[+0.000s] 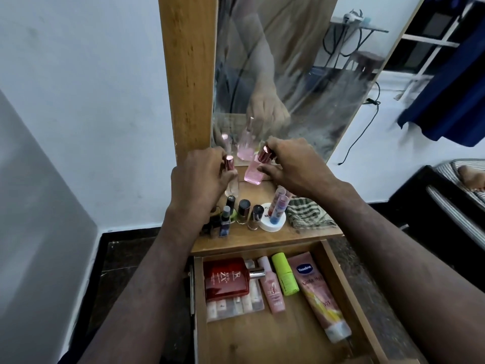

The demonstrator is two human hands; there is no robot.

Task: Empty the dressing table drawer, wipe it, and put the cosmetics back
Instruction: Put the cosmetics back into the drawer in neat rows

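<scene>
Holding one bottle apiece, the left hand (207, 172) pinches a clear bottle (232, 179) and the right hand (294, 166) a pink bottle (253, 174) – apparently being parked on the surface (309, 232), beyond the still-stocked drawer (338, 269) nearer the wrists.

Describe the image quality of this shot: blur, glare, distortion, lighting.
Head view: wide-angle bending curves the mirror frame and the walls; the mirror's glass is smeared and hazy, so reflections are soft; the left hand and right hand look slightly motion-blurred; lighting is even and dim, with small highlights on the red perfume bottle in the drawer.
</scene>
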